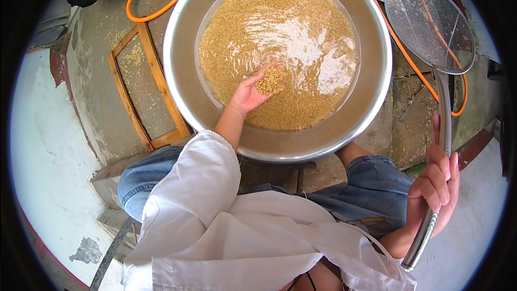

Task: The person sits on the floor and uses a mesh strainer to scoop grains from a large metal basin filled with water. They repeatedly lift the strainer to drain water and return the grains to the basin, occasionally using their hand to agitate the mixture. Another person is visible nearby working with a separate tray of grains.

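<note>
Head view: left hand (249, 96) cups wet grain (271, 81) over the water-filled metal basin (183, 64); right hand (435, 183) is closed around the handle of a round mesh strainer (421, 28), right of the basin.

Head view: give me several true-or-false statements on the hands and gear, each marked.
1. The bare left hand cups golden grain. True.
2. The bare right hand is empty. False: it grips the long metal handle of a round wire-mesh sieve.
3. The round, silvery metal basin holds grain and water. True.
4. The rectangular wooden frame lies right of the basin. False: it lies left.
5. Bright orange hose shows on both sides of the basin. True.
</note>
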Demonstrator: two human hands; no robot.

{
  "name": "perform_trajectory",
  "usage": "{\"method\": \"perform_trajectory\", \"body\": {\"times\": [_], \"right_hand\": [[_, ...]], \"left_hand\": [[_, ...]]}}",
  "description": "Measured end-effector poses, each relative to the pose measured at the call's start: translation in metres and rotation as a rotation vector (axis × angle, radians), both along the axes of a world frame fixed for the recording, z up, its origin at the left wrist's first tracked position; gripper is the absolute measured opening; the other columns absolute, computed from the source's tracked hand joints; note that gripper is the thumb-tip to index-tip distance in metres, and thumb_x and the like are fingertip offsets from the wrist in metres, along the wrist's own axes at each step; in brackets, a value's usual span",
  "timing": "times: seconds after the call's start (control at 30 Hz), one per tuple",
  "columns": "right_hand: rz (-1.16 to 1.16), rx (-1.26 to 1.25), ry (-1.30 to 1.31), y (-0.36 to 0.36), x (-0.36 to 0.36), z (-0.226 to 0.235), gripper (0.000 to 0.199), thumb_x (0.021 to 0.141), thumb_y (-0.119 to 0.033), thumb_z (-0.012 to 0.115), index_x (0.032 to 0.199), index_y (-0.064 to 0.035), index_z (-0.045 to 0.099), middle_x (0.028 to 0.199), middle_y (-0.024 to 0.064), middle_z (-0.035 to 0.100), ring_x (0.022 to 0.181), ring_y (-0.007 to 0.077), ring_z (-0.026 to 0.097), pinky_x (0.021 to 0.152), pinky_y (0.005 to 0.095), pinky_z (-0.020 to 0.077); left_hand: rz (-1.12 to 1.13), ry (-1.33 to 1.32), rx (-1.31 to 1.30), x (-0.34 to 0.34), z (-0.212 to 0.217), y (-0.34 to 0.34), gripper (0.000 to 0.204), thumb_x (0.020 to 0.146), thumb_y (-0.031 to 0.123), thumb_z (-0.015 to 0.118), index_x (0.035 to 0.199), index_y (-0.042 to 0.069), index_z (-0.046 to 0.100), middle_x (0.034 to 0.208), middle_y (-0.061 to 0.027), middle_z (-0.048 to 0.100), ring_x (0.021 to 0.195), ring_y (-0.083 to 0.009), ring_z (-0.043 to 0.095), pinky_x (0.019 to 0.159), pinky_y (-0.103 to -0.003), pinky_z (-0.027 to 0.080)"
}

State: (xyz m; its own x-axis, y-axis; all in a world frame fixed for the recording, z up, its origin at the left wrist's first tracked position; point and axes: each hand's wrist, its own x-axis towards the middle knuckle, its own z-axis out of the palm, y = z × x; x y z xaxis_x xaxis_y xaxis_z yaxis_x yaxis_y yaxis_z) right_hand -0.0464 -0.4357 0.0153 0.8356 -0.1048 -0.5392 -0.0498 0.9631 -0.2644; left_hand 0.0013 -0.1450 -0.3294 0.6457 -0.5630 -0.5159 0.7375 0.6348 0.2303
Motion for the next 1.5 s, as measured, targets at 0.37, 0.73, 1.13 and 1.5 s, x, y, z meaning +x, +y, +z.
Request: {"method": "perform_trajectory", "body": {"times": [0.37,0.73,1.13,1.5], "right_hand": [[0.001,-0.008,0.007,-0.001,-0.001,-0.001,0.053,0.099,-0.013,0.026,0.143,-0.0027,-0.002,0.079,0.0072,0.038,0.049,0.0099,0.041,0.039,0.0242,0.0395],[-0.034,0.048,0.051,-0.002,-0.002,0.002,0.052,0.099,-0.014,0.029,0.143,-0.0030,0.003,0.077,0.0056,0.037,0.049,0.0091,0.040,0.039,0.0223,0.0379],[-0.108,0.015,0.155,-0.016,0.007,-0.009,0.054,0.100,-0.016,0.030,0.144,-0.0060,0.002,0.077,0.0056,0.037,0.049,0.0088,0.040,0.038,0.0228,0.0366],[-0.093,-0.079,0.351,-0.020,0.039,-0.017,0.021,0.098,-0.017,0.038,0.102,0.0034,0.037,0.074,0.0025,0.036,0.048,0.0076,0.041,0.041,0.0218,0.0393]], "left_hand": [[-0.036,-0.003,0.023,0.003,0.007,0.001,0.046,0.090,0.010,0.046,0.134,0.004,0.037,0.135,-0.0119,0.044,0.118,-0.0296,0.048,0.104,-0.042,0.036],[-0.239,-0.075,0.871,0.010,-0.034,0.026,0.028,0.090,0.007,0.051,0.118,0.010,0.055,0.107,-0.0078,0.063,0.092,-0.0158,0.059,0.072,-0.024,0.048],[-0.638,-0.958,1.762,0.180,-0.029,0.047,0.068,0.071,0.027,0.071,0.133,0.019,0.045,0.143,-0.0179,0.030,0.133,-0.0334,0.027,0.109,-0.040,0.023],[-1.036,-0.960,1.784,0.290,-0.054,-0.091,0.077,0.079,0.064,0.048,0.138,0.015,0.038,0.149,-0.0093,0.022,0.138,-0.0304,0.018,0.110,-0.045,0.022]]}}
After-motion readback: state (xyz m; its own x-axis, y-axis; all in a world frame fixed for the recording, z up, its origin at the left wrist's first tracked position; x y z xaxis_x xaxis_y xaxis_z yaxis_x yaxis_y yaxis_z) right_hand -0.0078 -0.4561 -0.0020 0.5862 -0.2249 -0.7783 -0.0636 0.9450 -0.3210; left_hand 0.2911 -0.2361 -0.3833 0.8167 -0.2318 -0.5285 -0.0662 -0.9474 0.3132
